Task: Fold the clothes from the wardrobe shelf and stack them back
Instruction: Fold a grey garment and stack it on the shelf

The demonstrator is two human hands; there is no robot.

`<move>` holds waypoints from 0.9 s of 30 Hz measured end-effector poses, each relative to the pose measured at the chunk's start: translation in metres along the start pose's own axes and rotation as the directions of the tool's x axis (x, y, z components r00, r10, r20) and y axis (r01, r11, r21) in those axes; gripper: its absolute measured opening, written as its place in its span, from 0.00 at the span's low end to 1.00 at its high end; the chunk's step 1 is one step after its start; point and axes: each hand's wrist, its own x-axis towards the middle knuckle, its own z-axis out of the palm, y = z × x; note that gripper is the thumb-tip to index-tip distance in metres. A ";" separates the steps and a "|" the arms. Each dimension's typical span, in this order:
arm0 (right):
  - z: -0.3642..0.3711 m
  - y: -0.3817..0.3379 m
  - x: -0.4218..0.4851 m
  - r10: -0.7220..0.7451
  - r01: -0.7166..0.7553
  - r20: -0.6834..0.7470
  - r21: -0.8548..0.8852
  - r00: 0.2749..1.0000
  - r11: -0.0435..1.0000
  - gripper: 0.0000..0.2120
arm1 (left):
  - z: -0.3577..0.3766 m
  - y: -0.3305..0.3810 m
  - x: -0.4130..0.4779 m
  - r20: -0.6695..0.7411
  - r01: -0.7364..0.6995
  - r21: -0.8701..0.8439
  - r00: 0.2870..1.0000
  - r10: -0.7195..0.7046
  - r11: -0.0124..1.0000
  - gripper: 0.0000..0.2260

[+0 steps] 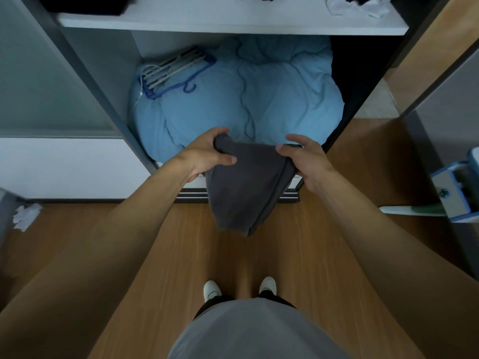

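Mid-fold: left hand (207,156) and right hand (305,161) hold the grey garment (246,187) by its top edge, fingers curled round the cloth, below and in front of the shelf (233,22). It hangs partly doubled and isn't stacked yet. White cloth (360,6) lies crumpled at the shelf's right end, so I'd say plenty is left.

A big blue blanket (259,94) lies bunched up low down. A blue hanger (176,71) rests on its left side. Scrunched white paper (26,216) sits on the brown floor (155,242).
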 end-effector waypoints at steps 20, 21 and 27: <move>0.017 -0.009 0.002 -0.151 0.304 0.264 -0.856 0.953 0.419 0.13 | -0.010 -0.003 0.001 -0.108 -0.045 0.528 0.987 0.119 0.848 0.15; 0.016 -0.009 0.002 -0.161 0.294 0.249 -0.860 0.955 0.418 0.11 | -0.010 -0.003 0.002 -0.101 -0.042 0.538 0.988 0.114 0.842 0.16; 0.014 -0.005 0.000 -0.216 0.278 0.203 -0.869 0.955 0.410 0.09 | -0.009 -0.004 0.002 -0.084 -0.030 0.592 0.992 0.098 0.806 0.19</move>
